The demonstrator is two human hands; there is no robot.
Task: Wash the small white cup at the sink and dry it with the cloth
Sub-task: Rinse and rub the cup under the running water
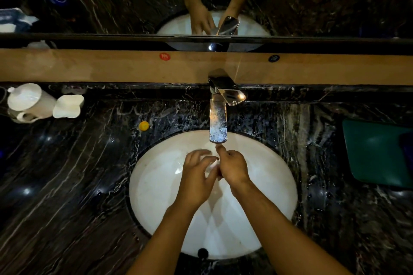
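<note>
I see both hands over the white sink basin [156, 196], just below the chrome faucet [218, 123] spout. Left hand [196, 176] has fingers curled around something pale and blurry between the hands, likely the small white cup [211, 166]; can't make out its shape. Right hand [233, 166] presses against it from the other side, index finger pointing up toward the spout; can't tell its grip. On the dark marble counter [67, 174]: white kettle [29, 102] and white dish [68, 106] far left, yellow cap [144, 125] near the basin rim, green cloth [375, 152] far right.
</note>
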